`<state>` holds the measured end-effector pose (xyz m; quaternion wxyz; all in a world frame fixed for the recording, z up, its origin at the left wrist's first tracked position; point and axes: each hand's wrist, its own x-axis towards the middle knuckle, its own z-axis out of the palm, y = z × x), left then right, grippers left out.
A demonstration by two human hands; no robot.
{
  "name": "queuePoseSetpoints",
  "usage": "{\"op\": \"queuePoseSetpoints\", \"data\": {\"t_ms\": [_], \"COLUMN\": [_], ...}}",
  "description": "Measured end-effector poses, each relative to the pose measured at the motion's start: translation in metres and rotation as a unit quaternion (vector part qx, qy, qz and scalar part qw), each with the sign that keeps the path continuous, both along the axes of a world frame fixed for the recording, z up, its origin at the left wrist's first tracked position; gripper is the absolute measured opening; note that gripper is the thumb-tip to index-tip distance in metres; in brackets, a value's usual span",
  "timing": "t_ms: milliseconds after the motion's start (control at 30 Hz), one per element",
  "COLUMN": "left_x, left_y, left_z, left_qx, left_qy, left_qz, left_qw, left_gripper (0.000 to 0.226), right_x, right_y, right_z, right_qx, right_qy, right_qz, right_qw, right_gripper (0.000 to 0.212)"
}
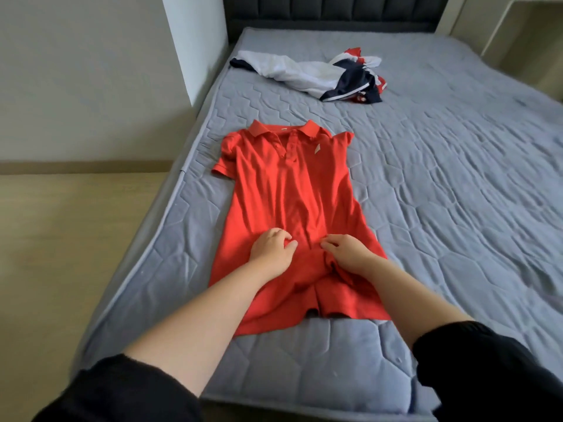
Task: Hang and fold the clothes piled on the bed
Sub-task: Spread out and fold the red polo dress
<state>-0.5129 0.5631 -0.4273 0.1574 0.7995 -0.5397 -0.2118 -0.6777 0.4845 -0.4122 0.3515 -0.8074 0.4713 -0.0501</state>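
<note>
A red polo dress [292, 190] lies face up and spread flat on the grey quilted bed [441, 208], collar toward the headboard. My left hand [272, 248] rests palm down on its lower middle with the fingers curled into the cloth. Close beside it, my right hand [347, 249] presses on the dress and bunches a fold of fabric under its fingers. Both hands sit near the hem, a hand's width apart. Further up the bed lies a crumpled pile of white, navy and red clothes [316, 76].
A dark padded headboard [335, 10] closes the far end of the bed. A white wall and pillar [189, 47] run along the left, with beige floor [61, 254] beside the bed's left edge. Bare mattress stretches to the right of the dress.
</note>
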Motion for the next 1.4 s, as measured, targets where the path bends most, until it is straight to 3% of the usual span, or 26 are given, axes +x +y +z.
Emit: {"op": "queuePoseSetpoints", "data": {"t_ms": [133,233,300,333,400,467,500,567,633,700,767,867,967,1067,1200,1233,1300,1400], "left_x": [-0.022,-0.026,-0.023,-0.019,-0.010,-0.001,0.003,0.011,0.019,0.027,0.035,0.045,0.057,0.058,0.049,0.049,0.051,0.058], "left_y": [0.037,0.066,0.086,0.094,0.113,0.130,0.135,0.141,0.143,0.145,0.146,0.144,0.143,0.151,0.168,0.170,0.172,0.172], "left_z": [0.020,0.029,0.034,0.034,0.034,0.034,0.032,0.030,0.026,0.026,0.027,0.024,0.020,0.017,0.020,0.018,0.017,0.017], "left_qx": [0.033,0.051,-0.027,-0.115,-0.279,-0.293,-0.253,-0.129,-0.092,-0.129,-0.161,-0.206,-0.110,-0.069,0.000,0.007,-0.040,-0.120], "left_qy": [0.095,0.070,-0.047,-0.123,-0.236,-0.288,-0.289,-0.245,-0.182,-0.135,-0.084,-0.007,0.021,0.022,-0.032,-0.053,-0.049,-0.029], "left_qz": [-0.059,-0.116,-0.153,-0.183,-0.234,-0.267,-0.281,-0.271,-0.218,-0.186,-0.147,0.016,0.159,0.072,-0.106,-0.121,-0.097,-0.026], "left_qw": [0.993,0.989,0.987,0.969,0.901,0.872,0.880,0.922,0.954,0.965,0.972,0.978,0.981,0.995,0.994,0.991,0.993,0.992], "left_gripper": [0.033,0.018,0.013,0.016,0.013,0.015,0.014,0.013,0.016,0.021,0.021,0.011,0.020,0.037,0.094,0.099,0.078,0.024], "right_x": [-0.027,-0.046,-0.053,-0.056,-0.061,-0.064,-0.067,-0.075,-0.082,-0.085,-0.083,-0.074,-0.050,-0.023,0.004,0.008,0.012,0.016], "right_y": [0.031,0.049,0.059,0.063,0.071,0.073,0.074,0.077,0.075,0.071,0.066,0.073,0.088,0.103,0.119,0.121,0.126,0.130], "right_z": [0.017,0.026,0.028,0.030,0.039,0.048,0.049,0.045,0.041,0.045,0.050,0.047,0.032,0.027,0.022,0.018,0.010,0.002], "right_qx": [0.070,0.031,-0.080,-0.172,-0.356,-0.417,-0.383,-0.222,-0.104,-0.092,-0.104,-0.117,-0.160,-0.165,-0.139,-0.133,-0.152,-0.209], "right_qy": [0.019,0.105,0.109,0.075,0.003,0.014,0.092,0.300,0.376,0.339,0.246,0.103,0.035,-0.021,-0.001,0.021,0.073,0.113], "right_qz": [-0.050,0.045,0.062,0.034,-0.027,-0.014,0.021,0.140,0.201,0.164,0.075,0.017,0.061,0.089,0.171,0.189,0.210,0.209], "right_qw": [0.996,0.993,0.989,0.982,0.934,0.909,0.919,0.917,0.899,0.922,0.961,0.988,0.985,0.982,0.975,0.973,0.963,0.949], "right_gripper": [0.046,0.032,0.013,0.006,0.021,0.024,0.026,0.026,0.029,0.029,0.031,0.028,0.017,0.024,0.064,0.074,0.080,0.060]}}
